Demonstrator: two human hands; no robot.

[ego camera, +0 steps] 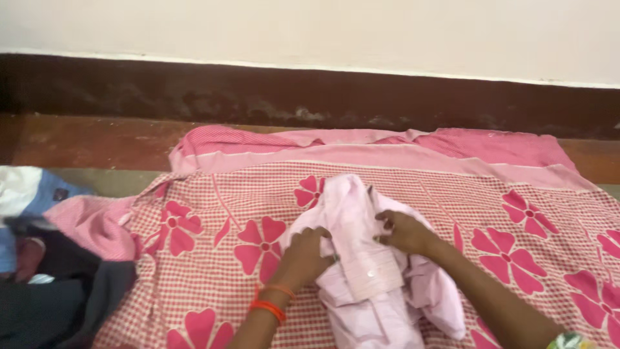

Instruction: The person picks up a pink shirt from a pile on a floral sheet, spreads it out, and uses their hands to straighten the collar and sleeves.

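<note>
Pink shirt lies bunched near the middle of the sheet, toward its front edge. Your left hand and right hand both pinch its cloth, fingers closed. Keep the buttoned strip flat, pull evenly, and smooth creases outward before folding.

A pale pink shirt lies crumpled on a pink checked bedsheet with large flowers. The left hand, wrist ringed by orange bangles, grips the shirt's left edge; the right hand presses its upper right fold. Left of the shirt, beyond the bedsheet's edge, sits a pile of dark clothes.
</note>
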